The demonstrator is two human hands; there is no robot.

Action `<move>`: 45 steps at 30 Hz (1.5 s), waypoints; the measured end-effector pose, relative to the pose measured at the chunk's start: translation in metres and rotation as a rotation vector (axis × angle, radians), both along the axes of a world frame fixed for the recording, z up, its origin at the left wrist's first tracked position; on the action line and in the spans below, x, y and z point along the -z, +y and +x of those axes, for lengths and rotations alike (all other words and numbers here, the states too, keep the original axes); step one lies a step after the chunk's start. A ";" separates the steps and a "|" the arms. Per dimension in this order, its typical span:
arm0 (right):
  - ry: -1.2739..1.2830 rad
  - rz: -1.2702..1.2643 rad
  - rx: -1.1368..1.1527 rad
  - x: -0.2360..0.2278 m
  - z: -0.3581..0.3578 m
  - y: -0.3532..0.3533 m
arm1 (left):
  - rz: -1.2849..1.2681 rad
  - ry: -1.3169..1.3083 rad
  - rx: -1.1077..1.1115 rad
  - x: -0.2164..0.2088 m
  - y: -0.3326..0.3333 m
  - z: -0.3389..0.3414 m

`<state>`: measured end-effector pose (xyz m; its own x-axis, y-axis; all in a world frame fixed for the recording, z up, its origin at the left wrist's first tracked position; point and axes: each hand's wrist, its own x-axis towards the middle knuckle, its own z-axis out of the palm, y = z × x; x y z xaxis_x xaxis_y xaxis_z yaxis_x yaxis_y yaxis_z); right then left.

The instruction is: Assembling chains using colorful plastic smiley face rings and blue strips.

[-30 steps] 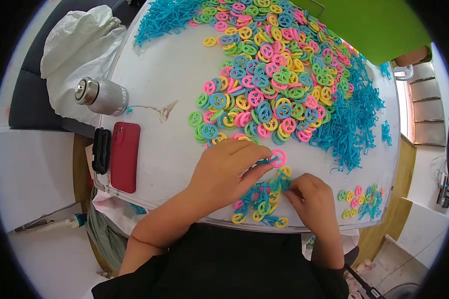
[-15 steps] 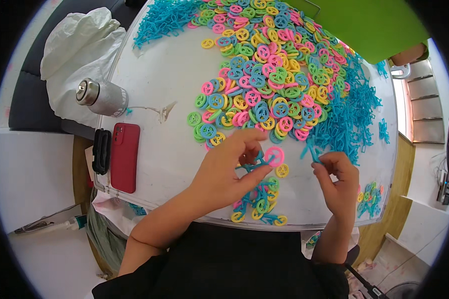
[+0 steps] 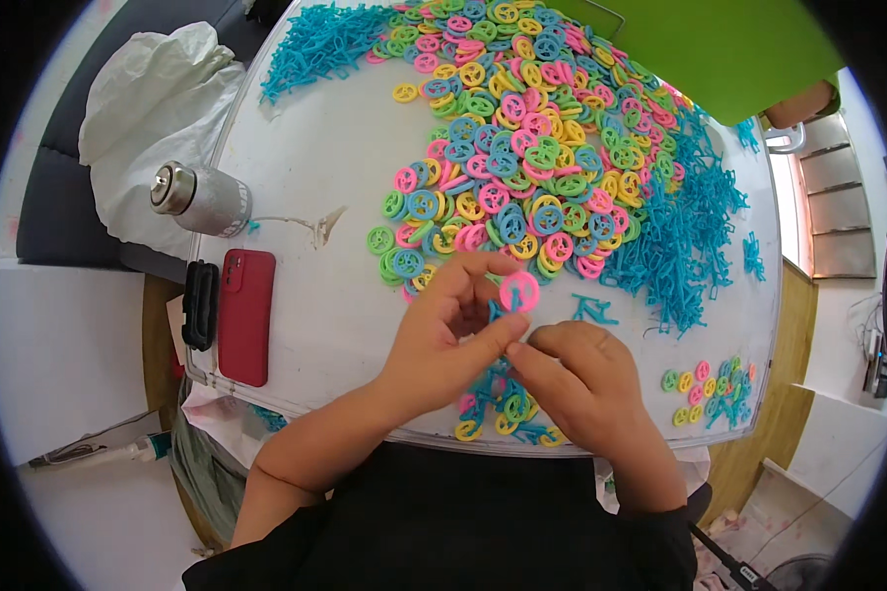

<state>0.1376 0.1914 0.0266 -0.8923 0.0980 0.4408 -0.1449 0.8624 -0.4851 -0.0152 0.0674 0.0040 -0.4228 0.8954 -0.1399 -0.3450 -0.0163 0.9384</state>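
My left hand [image 3: 429,340] is closed on a pink plastic wheel [image 3: 519,292] and a blue plastic piece [image 3: 496,312] set against it. The wheel stands up above my thumb, over the near part of the table. My right hand [image 3: 591,379] has come close beside it, thumb and forefinger pinched together at my left thumb tip. Whatever the right fingers hold is hidden. Below both hands lies a small cluster of wheels joined with blue pieces [image 3: 512,406]. A few loose blue pieces [image 3: 593,308] rest just beyond my right hand.
A big heap of coloured wheels [image 3: 508,163] covers the table's middle, with blue pieces heaped at right [image 3: 685,236] and far left [image 3: 325,39]. Another small group [image 3: 724,389] sits near right. At left are a red phone [image 3: 245,317], a black case [image 3: 200,305] and a flask [image 3: 202,199].
My right hand has moved left from the blue pieces to meet my left hand. The pink wheel has shifted slightly left and up. Loose blue pieces now lie where the right fingers were.
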 end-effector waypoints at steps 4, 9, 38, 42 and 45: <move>0.046 -0.047 -0.045 0.005 -0.003 0.003 | 0.009 -0.041 0.030 0.005 0.001 0.007; -0.018 -0.222 -0.005 -0.002 0.001 0.004 | -0.007 0.222 0.001 0.000 -0.003 0.005; -0.089 0.347 0.238 0.041 -0.051 0.032 | 0.053 0.215 -0.236 0.011 -0.004 -0.015; -0.084 -0.210 0.287 0.028 -0.034 0.039 | -0.011 0.176 -0.115 0.006 -0.004 -0.011; -0.165 -1.241 0.238 0.012 -0.013 0.039 | 0.002 0.270 -0.054 0.006 -0.002 -0.007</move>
<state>0.1249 0.2308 0.0142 -0.8313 0.5276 -0.1749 0.0889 -0.1845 -0.9788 -0.0226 0.0650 -0.0023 -0.4914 0.8708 -0.0141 -0.0814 -0.0298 0.9962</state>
